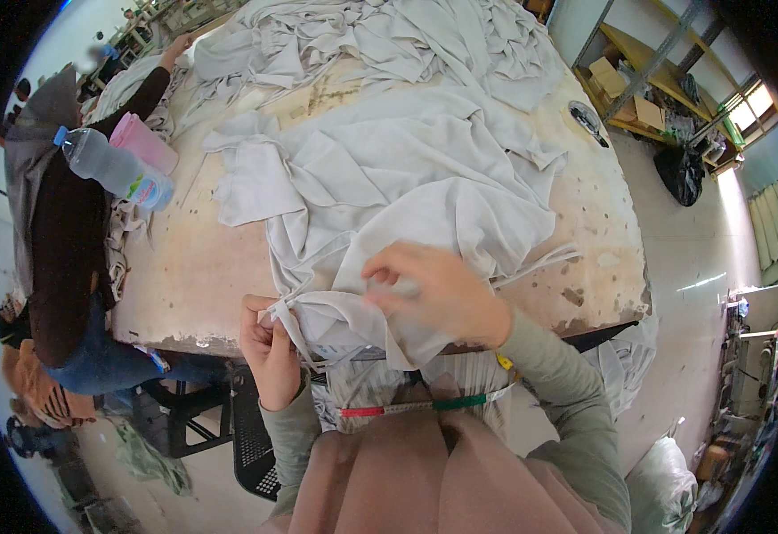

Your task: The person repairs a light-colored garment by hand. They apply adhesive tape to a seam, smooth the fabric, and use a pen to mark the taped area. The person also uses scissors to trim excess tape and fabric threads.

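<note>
A pale grey fabric garment (433, 178) with thin strips lies spread on the worn table (175, 285) and hangs over its near edge. My left hand (269, 343) is at that edge, its fingers closed on a gathered part of the fabric where narrow strips come together. My right hand (433, 294) is over the fabric to the right, smeared by motion with its fingers bent; whether anything is between them is unclear. A red, white and green tape (456, 400) runs across below the table edge, in front of my body.
More grey cloth (362, 36) is piled at the back. A bottle (113, 169) and pink tumbler (144, 142) are on the left, beside a co-worker in dark sleeves (68, 258). Scissors (587, 123) lie near the right edge. A shelf (638, 89) and white sack (665, 489) stand right.
</note>
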Motion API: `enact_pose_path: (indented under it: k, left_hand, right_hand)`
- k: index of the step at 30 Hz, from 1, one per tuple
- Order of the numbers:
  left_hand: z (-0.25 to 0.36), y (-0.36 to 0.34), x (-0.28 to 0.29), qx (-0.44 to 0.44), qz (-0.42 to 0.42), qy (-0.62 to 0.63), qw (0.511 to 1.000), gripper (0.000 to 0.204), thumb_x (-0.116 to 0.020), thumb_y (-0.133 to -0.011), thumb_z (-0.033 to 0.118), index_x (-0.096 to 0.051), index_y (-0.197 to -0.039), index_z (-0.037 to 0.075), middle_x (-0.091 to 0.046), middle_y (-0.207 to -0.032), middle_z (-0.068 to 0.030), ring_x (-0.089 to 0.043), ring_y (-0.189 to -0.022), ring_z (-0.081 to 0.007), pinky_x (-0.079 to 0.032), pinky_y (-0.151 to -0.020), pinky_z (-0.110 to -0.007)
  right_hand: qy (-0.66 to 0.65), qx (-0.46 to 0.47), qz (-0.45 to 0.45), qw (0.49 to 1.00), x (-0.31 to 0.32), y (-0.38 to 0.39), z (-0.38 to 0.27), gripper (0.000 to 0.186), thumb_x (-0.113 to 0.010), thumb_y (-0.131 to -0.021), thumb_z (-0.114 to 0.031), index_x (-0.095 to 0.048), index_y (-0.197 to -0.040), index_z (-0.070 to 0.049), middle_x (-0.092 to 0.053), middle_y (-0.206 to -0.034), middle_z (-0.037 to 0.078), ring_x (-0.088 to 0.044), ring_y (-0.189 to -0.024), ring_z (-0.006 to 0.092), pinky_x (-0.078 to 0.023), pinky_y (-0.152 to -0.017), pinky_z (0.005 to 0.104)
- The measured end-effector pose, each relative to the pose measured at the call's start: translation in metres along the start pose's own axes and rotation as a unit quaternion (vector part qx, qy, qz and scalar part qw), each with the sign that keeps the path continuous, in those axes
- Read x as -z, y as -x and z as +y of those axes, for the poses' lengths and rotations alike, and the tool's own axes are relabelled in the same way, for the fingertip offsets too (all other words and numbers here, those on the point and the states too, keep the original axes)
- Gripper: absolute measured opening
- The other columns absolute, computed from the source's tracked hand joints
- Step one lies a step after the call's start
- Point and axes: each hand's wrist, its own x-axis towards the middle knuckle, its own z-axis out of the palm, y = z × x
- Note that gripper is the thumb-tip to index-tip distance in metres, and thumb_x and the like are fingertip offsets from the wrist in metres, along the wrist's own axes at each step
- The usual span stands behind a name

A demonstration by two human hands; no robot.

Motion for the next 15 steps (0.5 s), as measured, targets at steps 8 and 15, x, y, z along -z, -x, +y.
enact_pose_path:
  k: [8,15]
  left_hand:
    - [0.023,0.016,0.006,-0.104,0.069,-0.088,0.988,0.026,-0.067,-0.083,0.015,-0.043,-0.088,0.006,-0.057,-0.080,-0.0029,-0.053,-0.072,-0.0093,-0.043,-0.069,-0.022]
    - [0.052,0.016,0.060,0.043,-0.227,0.326,0.917,0.035,-0.068,-0.080,0.015,-0.044,-0.096,-0.004,-0.065,-0.093,-0.0278,-0.066,-0.072,-0.0293,-0.053,-0.067,-0.034]
  right_hand:
    - [0.263,-0.124,0.151,0.945,0.015,0.014,0.006,0.023,-0.058,-0.070,-0.002,-0.056,-0.092,-0.008,-0.058,-0.085,0.011,-0.059,-0.078,0.0345,-0.047,-0.069,0.0387]
    - [0.233,-0.150,0.292,0.915,0.148,0.068,-0.020,0.020,-0.052,-0.069,0.005,-0.061,-0.085,-0.002,-0.059,-0.079,0.007,-0.057,-0.074,0.0167,-0.043,-0.067,0.0270]
